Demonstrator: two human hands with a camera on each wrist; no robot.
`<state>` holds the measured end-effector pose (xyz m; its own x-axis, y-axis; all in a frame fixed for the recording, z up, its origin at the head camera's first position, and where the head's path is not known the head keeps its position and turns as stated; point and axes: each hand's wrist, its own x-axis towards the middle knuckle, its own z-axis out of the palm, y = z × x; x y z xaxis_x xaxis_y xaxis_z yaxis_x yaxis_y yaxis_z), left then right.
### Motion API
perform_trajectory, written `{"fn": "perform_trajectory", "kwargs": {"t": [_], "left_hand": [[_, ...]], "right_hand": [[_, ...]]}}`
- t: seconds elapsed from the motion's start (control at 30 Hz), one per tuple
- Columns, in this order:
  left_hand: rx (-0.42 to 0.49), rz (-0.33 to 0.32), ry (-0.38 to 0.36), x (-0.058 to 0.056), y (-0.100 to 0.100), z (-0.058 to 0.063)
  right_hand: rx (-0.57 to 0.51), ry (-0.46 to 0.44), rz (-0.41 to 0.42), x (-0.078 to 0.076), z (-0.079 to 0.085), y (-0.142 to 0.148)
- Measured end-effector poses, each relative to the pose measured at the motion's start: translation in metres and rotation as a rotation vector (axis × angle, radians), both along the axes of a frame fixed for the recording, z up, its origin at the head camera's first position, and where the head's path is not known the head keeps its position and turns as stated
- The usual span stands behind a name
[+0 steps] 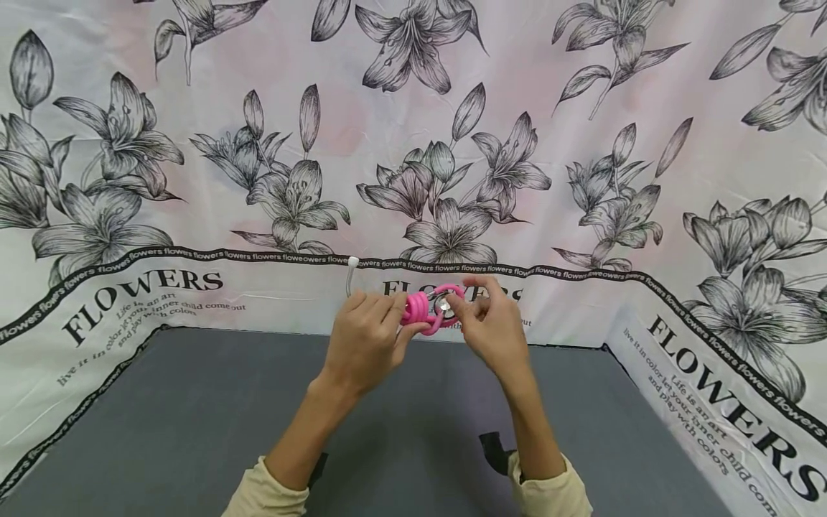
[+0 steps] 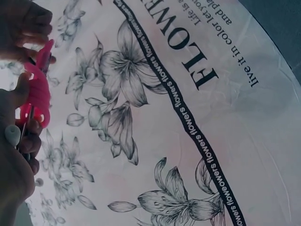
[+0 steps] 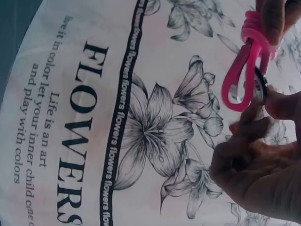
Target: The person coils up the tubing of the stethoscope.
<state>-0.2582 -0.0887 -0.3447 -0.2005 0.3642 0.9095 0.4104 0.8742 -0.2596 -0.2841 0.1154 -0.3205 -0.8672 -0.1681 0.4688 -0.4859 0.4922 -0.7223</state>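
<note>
A pink stethoscope (image 1: 416,307) is held up in front of the cloth backdrop, its tubing wound into a tight coil. My left hand (image 1: 362,337) grips the coil and the metal ear tubes. One white ear tip (image 1: 353,262) sticks up past the knuckles; it also shows beside the palm in the left wrist view. My right hand (image 1: 497,330) pinches the round metal chest piece (image 1: 444,307) between thumb and fingers. In the right wrist view, a loop of pink tubing (image 3: 231,87) hangs out of the coil beside the dark-rimmed chest piece (image 3: 259,84).
Below the hands lies a dark grey tabletop (image 1: 213,409). White flower-printed cloth (image 1: 291,179) with black lettering rises behind it and along both sides. Dark straps (image 1: 494,452) show near the cream sleeves (image 1: 549,492).
</note>
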Motion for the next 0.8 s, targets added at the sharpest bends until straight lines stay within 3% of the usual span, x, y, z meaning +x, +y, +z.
{"fn": "perform_trajectory", "kwargs": {"t": [0.07,0.23,0.4,0.5,0.63,0.8], "left_hand": [[0.022,-0.034,0.008,0.001,0.001,0.0],[0.014,-0.082,0.031,0.002,0.003,0.001],[0.058,-0.101,-0.02,0.002,0.002,0.001],[0.072,-0.119,-0.049,0.003,0.0,0.003],[0.086,-0.148,-0.094,0.003,0.0,0.005],[0.111,-0.159,-0.149,0.001,-0.003,0.006]], "right_hand": [[-0.014,-0.016,0.043,-0.001,0.0,0.002],[-0.196,-0.106,0.219,-0.002,-0.002,0.001],[-0.176,0.083,0.068,0.001,-0.007,-0.015],[-0.186,0.135,-0.023,0.005,-0.008,-0.021],[-0.254,0.139,-0.024,0.006,-0.005,-0.02],[-0.208,0.08,0.044,0.006,0.0,-0.015]]}}
